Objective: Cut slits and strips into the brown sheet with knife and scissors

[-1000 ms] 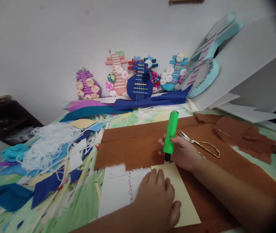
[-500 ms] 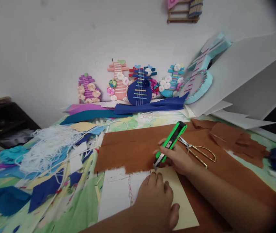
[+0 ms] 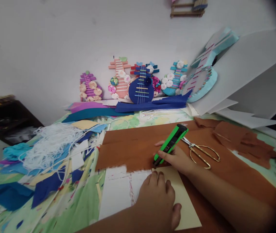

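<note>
My right hand (image 3: 176,158) is closed around a green and black utility knife (image 3: 170,144). The knife leans, its lower end at the top left corner of a cream card (image 3: 185,204); the blade itself is hard to make out. With fingers laid flat, my left hand (image 3: 156,197) presses on the card and the white board (image 3: 113,191) beside it. Red marks run down that board. Brown cloth (image 3: 125,150) borders both along the top and extends under the card's right side. Gold-handled scissors (image 3: 201,153) lie on the cloth, right of my right hand.
White cord (image 3: 53,145) and coloured scraps (image 3: 46,187) cover the table's left side. Several decorated lute-shaped crafts, including a dark blue one (image 3: 141,89), stand against the wall. White boards (image 3: 254,74) lean at the right, near crumpled brown cloth pieces (image 3: 244,139).
The knife has rolled in my right hand, so its metal blade no longer shows plainly. My left hand stays pressed down. The whole view has shifted slightly.
</note>
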Motion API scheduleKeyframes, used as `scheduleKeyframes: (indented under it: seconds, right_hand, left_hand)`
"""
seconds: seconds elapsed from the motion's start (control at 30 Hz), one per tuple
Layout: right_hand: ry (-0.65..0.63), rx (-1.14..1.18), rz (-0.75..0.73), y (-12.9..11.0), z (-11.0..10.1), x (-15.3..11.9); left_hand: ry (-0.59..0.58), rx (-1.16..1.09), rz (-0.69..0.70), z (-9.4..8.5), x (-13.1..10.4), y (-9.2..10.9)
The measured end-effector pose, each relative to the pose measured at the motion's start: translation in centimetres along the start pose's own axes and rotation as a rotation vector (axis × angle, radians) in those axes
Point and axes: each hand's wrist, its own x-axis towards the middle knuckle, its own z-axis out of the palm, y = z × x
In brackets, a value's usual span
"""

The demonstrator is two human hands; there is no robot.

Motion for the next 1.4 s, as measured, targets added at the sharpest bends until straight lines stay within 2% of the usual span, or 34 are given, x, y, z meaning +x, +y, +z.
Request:
scheduleKeyframes:
  seconds: [0.13,0.37,0.53,0.97,1.13,1.4]
  right_hand:
    - [-0.021,-0.059,-0.032,0.1,0.0,0.1]
    - [-0.164,-0.190,-0.082,-0.2,-0.7,0.0]
    - [-0.145,-0.170,-0.086,0.0,-0.7,0.0]
    - [-0.294,-0.295,-0.178,0.0,-0.5,0.4]
    - [-0.306,-0.276,-0.185,0.2,-0.6,0.5]
    - [-0.285,-0.265,-0.179,0.5,-1.1,0.3]
  left_hand:
    - [0.010,0.021,0.003,-0.1,0.1,0.0]
    - [0.002,0.041,0.012,-0.1,0.1,-0.1]
    - [-0.008,0.027,0.007,0.0,0.1,0.1]
    - [0.030,0.011,-0.012,0.1,-0.1,0.1]
    - [0.062,0.030,-0.027,0.5,-0.4,0.0]
    - [0.031,0.048,-0.001,0.3,0.0,-0.2]
